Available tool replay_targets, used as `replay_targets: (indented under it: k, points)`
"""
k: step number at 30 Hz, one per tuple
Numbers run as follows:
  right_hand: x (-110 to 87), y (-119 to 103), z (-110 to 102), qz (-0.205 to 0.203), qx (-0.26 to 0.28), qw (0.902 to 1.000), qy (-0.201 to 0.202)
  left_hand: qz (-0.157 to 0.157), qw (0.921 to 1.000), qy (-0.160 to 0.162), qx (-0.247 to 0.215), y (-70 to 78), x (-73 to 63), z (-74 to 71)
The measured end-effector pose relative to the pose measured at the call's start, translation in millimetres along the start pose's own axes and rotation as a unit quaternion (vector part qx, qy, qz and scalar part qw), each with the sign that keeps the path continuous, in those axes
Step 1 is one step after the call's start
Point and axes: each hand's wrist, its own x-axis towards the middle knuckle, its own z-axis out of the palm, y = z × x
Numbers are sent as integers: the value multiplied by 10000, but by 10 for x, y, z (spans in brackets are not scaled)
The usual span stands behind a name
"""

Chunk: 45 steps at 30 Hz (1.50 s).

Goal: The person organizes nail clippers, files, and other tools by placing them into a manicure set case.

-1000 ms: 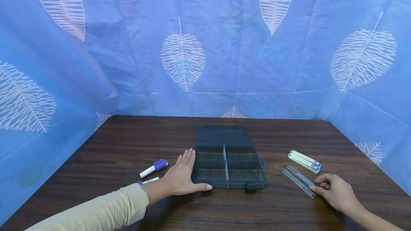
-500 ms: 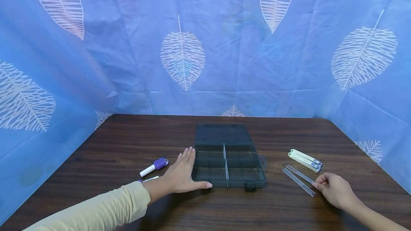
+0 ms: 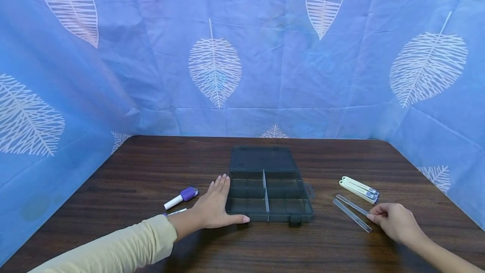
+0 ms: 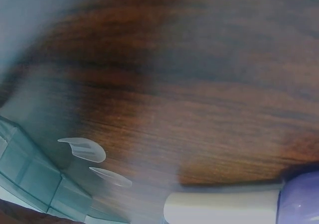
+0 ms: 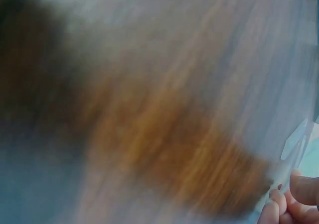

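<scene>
My left hand [image 3: 212,212] lies with straight fingers along the left side of a dark see-through divider box [image 3: 282,217], thumb stretched along its front edge. The box's lid [image 3: 263,158] is laid back, showing compartments split by pale dividers. On the right, thumb and fingers of my right hand [image 3: 395,222] pinch the near end of a clear flat strip [image 3: 350,204]. A second clear strip [image 3: 352,216] lies beside it on the table. In the right wrist view only fingertips [image 5: 304,189] appear, at the lower right corner.
Slim cream-coloured pieces with shiny metal ends [image 3: 359,189] lie beyond the strips. Left of the box is a purple nail polish bottle with a white cap [image 3: 182,198]; another white-and-purple item [image 3: 177,211] is partly hidden by my left wrist. A leaf-patterned blue cloth [image 3: 250,75] hangs behind the table.
My right hand has shifted slightly away from me, and the pinched strip has moved a little with it. The left hand and box have stayed in place.
</scene>
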Motion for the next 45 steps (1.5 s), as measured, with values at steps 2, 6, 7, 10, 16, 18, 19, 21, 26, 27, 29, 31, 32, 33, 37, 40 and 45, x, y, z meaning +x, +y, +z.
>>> replay_targets:
  k: [2,6,7,10,16,18,19,21,26,27,29,31,32,33,37,40,45]
  points:
    - [2,-10,1,21,15,10000,18,-8,10000,7,9,-1,0,2]
    - [-1,-9,2,-51,41,9998,213,-2,10000,17,11,-5,0,9]
    - [-1,-9,0,-90,43,9995,293,3,10000,17,15,-5,0,10]
    - [13,-33,-22,-250,77,9980,577,22,10000,24,22,-3,2,8]
    - [76,-128,-79,-525,234,9939,939,14,10000,21,41,-1,3,0]
    - [91,-165,-90,-620,258,9918,1083,14,10000,15,39,0,1,-2]
    - [100,-180,-96,-658,285,9911,1118,13,10000,10,36,-1,0,-3]
    - [119,-213,-104,-713,298,9899,1187,10,10000,5,30,-2,0,-3]
    - [172,-294,-110,-730,446,9902,1102,-2,10000,-14,40,-3,3,2]
    - [184,-312,-107,-760,486,9898,1100,-6,10000,-13,53,-4,5,3]
    - [210,-352,-101,-842,547,9887,1109,-5,10000,-11,68,-4,8,4]
    - [233,-399,-95,-956,612,9867,1164,-6,10000,-5,95,-3,10,3]
    - [245,-422,-92,-1012,630,9859,1171,-9,10000,-3,95,-2,11,2]
    - [256,-445,-90,-1067,651,9853,1165,-14,9999,-4,110,-1,12,0]
    - [306,-541,-81,-1300,729,9818,1177,-28,9999,-15,121,6,12,-7]
    - [341,-617,-70,-1391,847,9804,1111,-12,9999,-16,114,9,11,-12]
    - [394,-760,-42,-1373,1059,9809,885,0,9999,8,111,9,11,-16]
